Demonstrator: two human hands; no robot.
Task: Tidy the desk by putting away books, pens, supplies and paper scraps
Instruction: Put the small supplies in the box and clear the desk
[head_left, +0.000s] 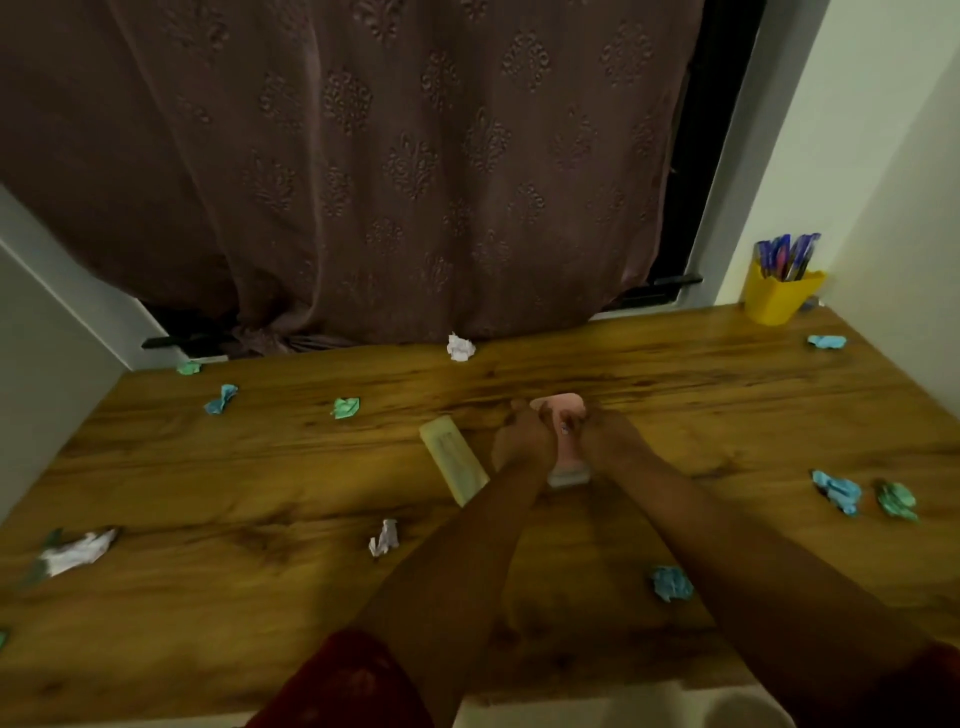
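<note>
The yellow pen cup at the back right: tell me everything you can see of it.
The yellow pen cup stands upright in the desk's far right corner, close to the white wall. It looks like smooth plastic, tapering toward the base, with an open top. Blue and purple pens stick out, leaning various ways. Neither hand touches it. A small object behind its base is unclear.

A pink case (563, 408) lies in the middle of the wooden desk (727, 395), partly hidden. Just left of it a pale yellow box (453, 460) lies flat and at an angle. A yellow cup (779, 299) full of purple and blue pens (787, 257) stands upright in the far right corner. Crumpled paper scraps are spread over the desk: white ones (460, 347), green ones (345, 407) and blue ones (671, 583), all well apart.
</note>
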